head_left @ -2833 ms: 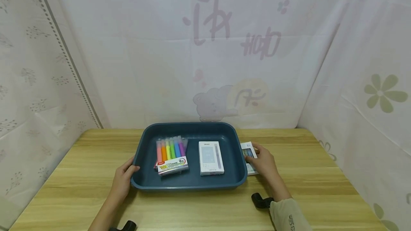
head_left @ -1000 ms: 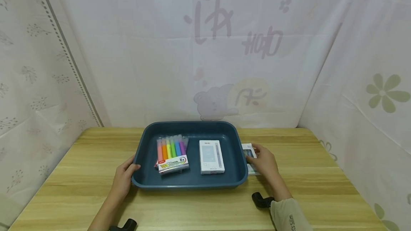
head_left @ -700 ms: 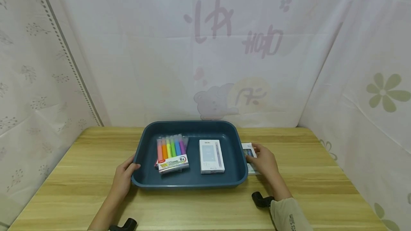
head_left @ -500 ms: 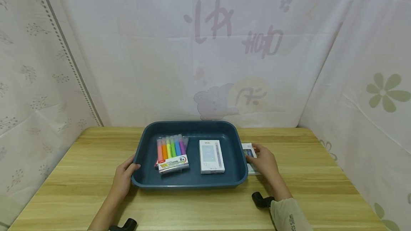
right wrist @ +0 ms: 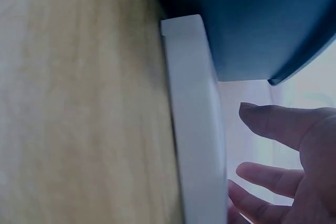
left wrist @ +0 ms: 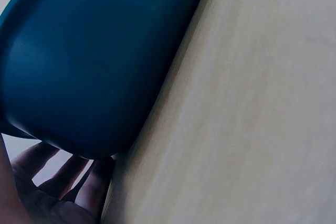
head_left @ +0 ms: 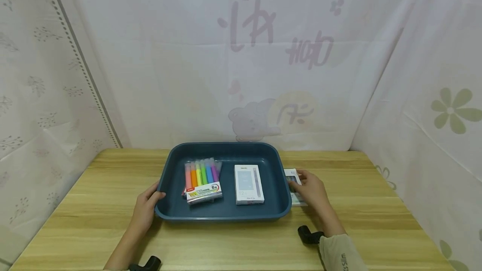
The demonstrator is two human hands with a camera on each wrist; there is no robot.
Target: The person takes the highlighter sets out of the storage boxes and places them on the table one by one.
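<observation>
The dark blue tray [head_left: 226,152], rectangular with rounded corners, sits on the bench [head_left: 226,246] holding a pack of bright highlighters [head_left: 203,179] at left and an upright-printed white box [head_left: 248,184] at right. Its left rim is pinched by the left hand [head_left: 143,205], thumb over the edge and fingers against the outer wall. Just outside the right wall lies a flat white carton [head_left: 296,200] with a dark window (partly hidden), directly left of the right hand [head_left: 311,188], whose thumb and fingers are spread, fingertip contact being unclear.
</observation>
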